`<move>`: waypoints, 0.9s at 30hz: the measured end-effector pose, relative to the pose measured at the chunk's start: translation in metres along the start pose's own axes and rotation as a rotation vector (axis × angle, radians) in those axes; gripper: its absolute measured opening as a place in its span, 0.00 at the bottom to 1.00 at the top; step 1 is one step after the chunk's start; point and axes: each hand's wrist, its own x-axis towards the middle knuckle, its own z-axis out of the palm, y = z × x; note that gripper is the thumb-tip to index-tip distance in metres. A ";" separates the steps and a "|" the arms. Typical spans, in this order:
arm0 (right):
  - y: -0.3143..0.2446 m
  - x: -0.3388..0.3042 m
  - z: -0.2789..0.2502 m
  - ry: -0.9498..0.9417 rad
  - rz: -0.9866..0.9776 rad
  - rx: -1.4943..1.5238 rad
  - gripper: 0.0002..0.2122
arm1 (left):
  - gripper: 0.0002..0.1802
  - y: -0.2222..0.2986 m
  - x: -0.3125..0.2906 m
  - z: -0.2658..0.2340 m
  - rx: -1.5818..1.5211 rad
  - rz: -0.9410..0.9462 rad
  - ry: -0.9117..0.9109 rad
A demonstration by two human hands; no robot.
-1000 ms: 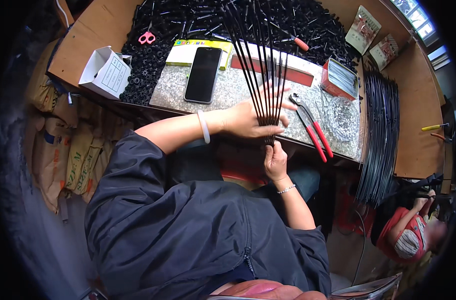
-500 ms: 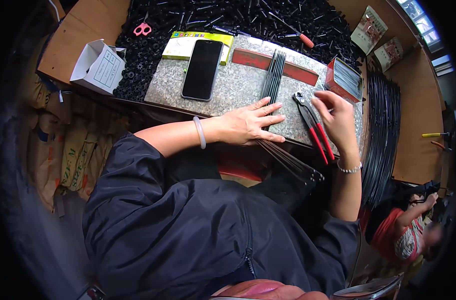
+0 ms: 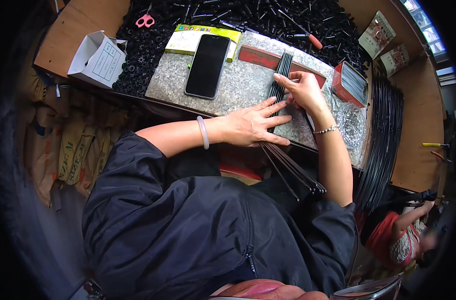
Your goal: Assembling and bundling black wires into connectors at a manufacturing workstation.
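Note:
A bundle of thin black rods [image 3: 286, 62] lies across the grey speckled slab [image 3: 248, 82], its lower ends fanning out past the table's edge. My left hand [image 3: 253, 124] rests flat on the rods with its fingers spread. Just above it, my right hand [image 3: 305, 94] is bent over the bundle, its fingers curled and thumb and forefinger close together at the rods. Whatever is between those fingertips is too small or hidden to make out. The red-handled pliers are almost wholly covered by my right hand and forearm.
A red bar [image 3: 258, 58] lies behind the rods. Nearby are a phone [image 3: 207, 67] on a yellow-green box [image 3: 183, 40], a red box of thin pins [image 3: 350, 85], pink scissors [image 3: 145, 21], a white carton [image 3: 100, 60] and long black rods [image 3: 383, 135]. Another person [image 3: 400, 230] sits at right.
My right hand has moved left from beside the red box to the rods, and its forearm now covers the pliers. My left hand stays on the bundle; one rod's lower end has separated.

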 end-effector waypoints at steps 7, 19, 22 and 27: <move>0.012 0.008 0.005 -0.002 -0.044 0.219 0.12 | 0.39 0.001 -0.001 0.001 -0.003 -0.006 -0.006; 0.011 -0.009 0.012 0.377 -0.359 -0.446 0.22 | 0.61 0.013 -0.033 0.001 -0.038 -0.419 0.357; 0.009 -0.008 0.020 0.369 -0.358 -0.446 0.19 | 0.51 0.015 -0.029 -0.002 0.012 -0.354 0.247; -0.003 -0.018 0.025 0.371 -0.335 -0.539 0.17 | 0.31 0.014 -0.027 0.009 0.084 -0.212 0.157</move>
